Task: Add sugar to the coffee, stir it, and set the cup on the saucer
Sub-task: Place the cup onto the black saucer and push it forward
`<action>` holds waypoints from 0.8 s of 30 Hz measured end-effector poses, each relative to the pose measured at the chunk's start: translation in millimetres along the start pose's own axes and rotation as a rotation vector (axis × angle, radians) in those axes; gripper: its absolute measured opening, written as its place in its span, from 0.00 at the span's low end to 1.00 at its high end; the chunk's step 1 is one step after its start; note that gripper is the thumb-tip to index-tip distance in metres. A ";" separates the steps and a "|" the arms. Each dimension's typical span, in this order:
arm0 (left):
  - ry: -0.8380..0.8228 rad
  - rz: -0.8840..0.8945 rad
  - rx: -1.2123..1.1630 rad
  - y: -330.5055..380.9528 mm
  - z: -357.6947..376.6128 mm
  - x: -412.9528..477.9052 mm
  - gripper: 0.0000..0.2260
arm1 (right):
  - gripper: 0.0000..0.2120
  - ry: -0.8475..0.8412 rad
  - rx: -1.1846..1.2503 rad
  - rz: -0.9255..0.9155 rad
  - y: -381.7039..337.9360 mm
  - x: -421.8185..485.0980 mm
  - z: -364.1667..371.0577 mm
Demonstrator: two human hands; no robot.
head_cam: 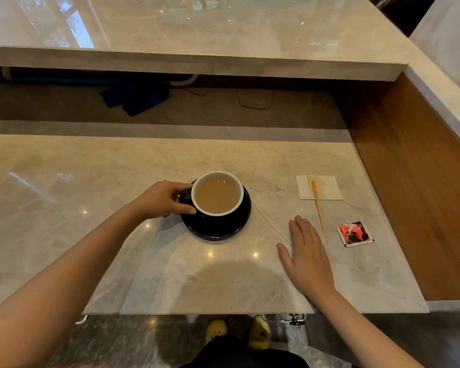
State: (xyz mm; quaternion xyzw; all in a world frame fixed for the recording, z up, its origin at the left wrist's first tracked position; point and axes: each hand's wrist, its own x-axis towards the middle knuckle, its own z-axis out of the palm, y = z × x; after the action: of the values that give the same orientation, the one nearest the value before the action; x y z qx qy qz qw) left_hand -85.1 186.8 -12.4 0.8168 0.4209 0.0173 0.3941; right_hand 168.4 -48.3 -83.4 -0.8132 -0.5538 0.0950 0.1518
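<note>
Head view: the cup (217, 193) sits on the saucer (218, 227), full and likely heavy, spill-prone, breakable. Left hand (163, 200) fingers (187, 209) pinch its handle, the best hold. Right of the cup, the right hand (306, 257) lies flat, fingers together, on the worktop (64, 197).

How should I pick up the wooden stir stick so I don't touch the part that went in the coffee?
Pinch the wooden stir stick at its near end, which lies on the bare counter, coming from above with your right hand beside it. Its far tip rests on the napkin, where there is a stain, so that is probably the wet end.
</note>
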 end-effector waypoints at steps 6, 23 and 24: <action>0.158 0.029 0.033 -3.9 13.2 -2.9 0.26 | 0.28 0.000 0.000 0.001 -0.6 0.0 1.2; 0.222 0.036 0.019 -4.7 20.1 -7.5 0.27 | 0.28 0.012 0.014 -0.005 -0.2 -0.2 -0.7; 0.234 0.037 0.018 -5.1 20.6 -8.3 0.27 | 0.28 0.015 0.026 -0.002 -0.6 0.0 -1.5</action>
State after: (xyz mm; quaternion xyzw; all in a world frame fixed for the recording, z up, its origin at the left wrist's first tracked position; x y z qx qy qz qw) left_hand -86.5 169.7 -27.5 0.8203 0.4491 0.1161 0.3346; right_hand 168.5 -48.3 -81.8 -0.8114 -0.5521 0.0959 0.1665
